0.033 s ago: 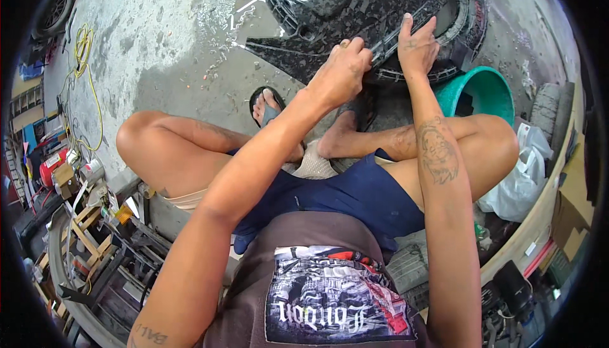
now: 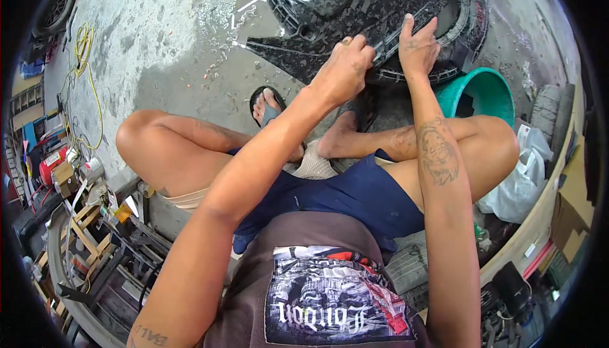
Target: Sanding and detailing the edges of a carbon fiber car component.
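Observation:
A large moulded black plastic panel [image 2: 371, 2], wet and blotchy on its surface, lies on the floor at the far side, with a ribbed curved rim. My left hand [image 2: 346, 69] is closed at the panel's near edge, its fingers curled down. What those fingers hold, if anything, is hidden behind the knuckles. To the right, my right hand [image 2: 419, 49] rests at the panel's raised strip with thumb and fingers apart. It holds nothing that I can see.
A green bucket [image 2: 485, 94] lies tipped beside my right knee, with a white plastic bag [image 2: 523, 174] near it. A yellow cable [image 2: 82, 50] runs over the concrete floor [image 2: 171, 37] at left. Tools and scrap wood [image 2: 89, 240] crowd the lower left.
My left hand has shifted very slightly up and right along the panel's edge. The right hand and the panel stay in place.

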A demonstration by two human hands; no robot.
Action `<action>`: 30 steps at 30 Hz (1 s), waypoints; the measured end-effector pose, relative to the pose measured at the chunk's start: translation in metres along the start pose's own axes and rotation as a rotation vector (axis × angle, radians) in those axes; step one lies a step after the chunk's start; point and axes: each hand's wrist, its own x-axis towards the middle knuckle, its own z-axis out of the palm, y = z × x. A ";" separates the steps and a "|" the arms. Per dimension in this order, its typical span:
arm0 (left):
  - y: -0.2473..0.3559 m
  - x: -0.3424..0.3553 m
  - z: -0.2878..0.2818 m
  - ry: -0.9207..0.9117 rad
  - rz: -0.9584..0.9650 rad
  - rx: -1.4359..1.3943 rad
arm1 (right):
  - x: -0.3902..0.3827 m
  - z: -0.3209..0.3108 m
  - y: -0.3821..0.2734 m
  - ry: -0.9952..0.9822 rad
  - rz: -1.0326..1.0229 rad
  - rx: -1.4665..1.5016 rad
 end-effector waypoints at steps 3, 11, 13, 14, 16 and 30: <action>0.003 0.000 -0.001 -0.156 -0.122 -0.004 | -0.002 -0.001 -0.001 0.000 0.009 0.008; -0.010 0.010 -0.023 -0.306 0.038 0.047 | -0.001 -0.003 -0.002 -0.042 0.034 0.006; -0.014 0.011 -0.028 -0.313 0.077 0.077 | -0.001 -0.003 -0.002 -0.012 -0.001 0.012; -0.015 0.012 -0.028 -0.301 0.087 0.062 | -0.002 -0.003 -0.002 -0.011 0.003 0.001; -0.015 0.016 -0.026 -0.317 0.152 -0.053 | -0.003 -0.003 -0.003 0.003 -0.009 0.018; -0.020 0.024 -0.030 -0.380 0.183 -0.051 | -0.004 -0.001 -0.001 0.013 -0.007 0.029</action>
